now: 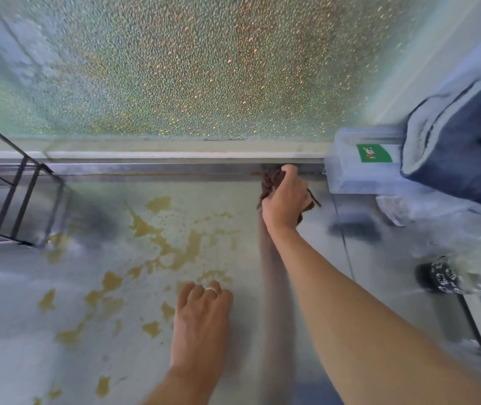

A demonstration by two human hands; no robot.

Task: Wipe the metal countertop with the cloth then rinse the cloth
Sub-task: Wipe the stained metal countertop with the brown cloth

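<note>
Gripping cloth [270, 182]; green label [374, 153] seemingly wordless.

Soft daylight through the textured window [175, 68], right edge blurred, wide-angle bending at edges

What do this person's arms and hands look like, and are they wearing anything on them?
Both forearms are bare as far as the picture shows: no sleeves, gloves or watch in view. The left hand wears one plain, light-coloured band ring on a finger. The right hand shows no ring or other jewellery from this angle, though its fingers are partly hidden.
</note>
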